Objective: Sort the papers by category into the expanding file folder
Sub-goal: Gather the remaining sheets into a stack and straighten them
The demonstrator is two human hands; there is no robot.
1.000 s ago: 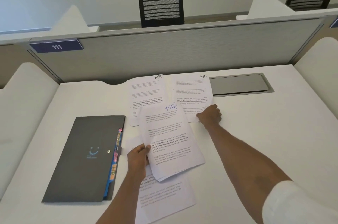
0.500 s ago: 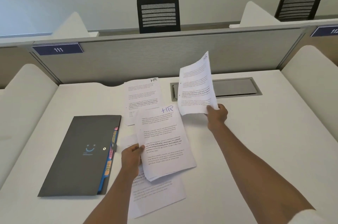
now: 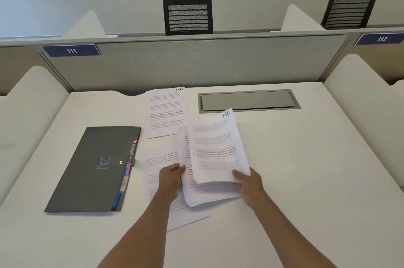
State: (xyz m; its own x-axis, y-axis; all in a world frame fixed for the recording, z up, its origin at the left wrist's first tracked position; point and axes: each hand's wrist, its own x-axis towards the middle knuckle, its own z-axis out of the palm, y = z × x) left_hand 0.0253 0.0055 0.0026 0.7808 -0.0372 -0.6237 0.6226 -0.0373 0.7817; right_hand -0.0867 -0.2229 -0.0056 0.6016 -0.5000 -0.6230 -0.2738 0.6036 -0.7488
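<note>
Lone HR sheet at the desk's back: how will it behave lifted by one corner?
Probably floppy: the held sheets bow in the right hand. The HR sheet lies flat on the smooth desk, so it may slide before an edge lifts.

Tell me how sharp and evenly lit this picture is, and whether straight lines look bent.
Head view: soft, even light, no strong glare; faint shadow under the held papers; handwritten HR is readable, printed lines blur; the wide lens slants the divider panel and splays the desk edges.

Light is bright, soft and even; faint shadows lie under the papers (image 3: pixel 215 149) beside the fingers (image 3: pixel 237 174). Print blurs slightly; far edges bow.
</note>
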